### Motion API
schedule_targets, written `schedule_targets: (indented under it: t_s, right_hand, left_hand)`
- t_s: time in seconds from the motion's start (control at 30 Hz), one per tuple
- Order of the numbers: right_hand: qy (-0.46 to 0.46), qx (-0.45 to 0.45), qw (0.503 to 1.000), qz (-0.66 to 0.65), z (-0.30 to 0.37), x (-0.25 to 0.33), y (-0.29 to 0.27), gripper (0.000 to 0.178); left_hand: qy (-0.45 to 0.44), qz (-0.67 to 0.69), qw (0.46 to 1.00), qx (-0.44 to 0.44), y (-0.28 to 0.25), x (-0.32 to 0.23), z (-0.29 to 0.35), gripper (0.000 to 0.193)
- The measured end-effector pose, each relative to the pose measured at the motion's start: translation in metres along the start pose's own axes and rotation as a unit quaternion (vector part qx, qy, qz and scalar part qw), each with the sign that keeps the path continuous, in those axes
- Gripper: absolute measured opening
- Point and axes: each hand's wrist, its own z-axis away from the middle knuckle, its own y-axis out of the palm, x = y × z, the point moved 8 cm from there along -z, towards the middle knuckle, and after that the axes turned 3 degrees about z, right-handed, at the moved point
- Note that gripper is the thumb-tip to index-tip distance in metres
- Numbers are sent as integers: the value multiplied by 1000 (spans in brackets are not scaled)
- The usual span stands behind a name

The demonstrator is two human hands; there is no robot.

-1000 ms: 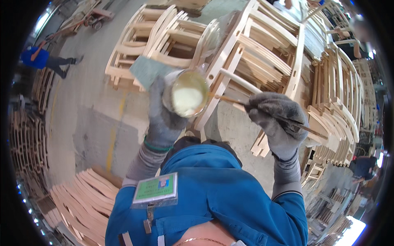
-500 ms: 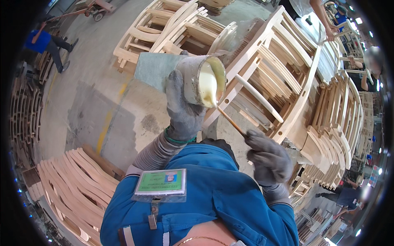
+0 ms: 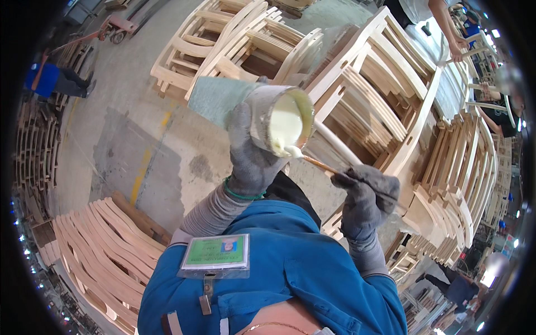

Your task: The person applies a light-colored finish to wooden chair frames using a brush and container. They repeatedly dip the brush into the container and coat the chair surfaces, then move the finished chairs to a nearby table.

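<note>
My left hand [image 3: 245,153], in a grey glove, is wrapped round a whitish pot [image 3: 262,109] that is tilted with its mouth toward me. Inside lies a thick cream-coloured liquid [image 3: 286,120], perhaps glue or paint. My right hand [image 3: 365,195], gloved in grey too, grips a thin brown stick [image 3: 321,163]. The stick's far end meets the pot's lower rim, where cream liquid coats it; whether it has bristles is hidden. Just beyond the pot, a pale wooden frame [image 3: 357,50] with slats leans across a stack of wooden parts.
Stacked wooden chair frames [image 3: 223,42] stand ahead, by a grey-green panel [image 3: 209,100]. Curved wooden slats [image 3: 100,245] are piled at lower left, more frames [image 3: 463,167] at right. A co-worker's arm [image 3: 446,28] reaches in at upper right; another person [image 3: 50,81] is at far left.
The pot's mouth has turned more toward me, showing more of the liquid. My right hand has risen slightly, and the stick's end now carries a thick blob at the rim.
</note>
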Motion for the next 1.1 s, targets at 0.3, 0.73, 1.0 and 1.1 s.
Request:
schedule_targets:
  t_s: [0.3, 0.73, 1.0, 1.1]
  right_hand:
    - [135, 58, 989, -19, -179, -69, -99, 17]
    - [205, 141, 961, 123, -286, -203, -138, 25]
    - [-101, 211, 916, 325, -268, -170, -113, 19]
    - [-20, 280, 883, 377, -245, -162, -98, 13]
  left_hand:
    - [-94, 69, 984, -138, -34, 37, -36, 56]
    - [2, 52, 963, -266, -71, 0, -17, 54]
    - [44, 21, 961, -272, -83, -14, -14, 46]
    - [39, 43, 951, -304, -92, -15, -9, 47]
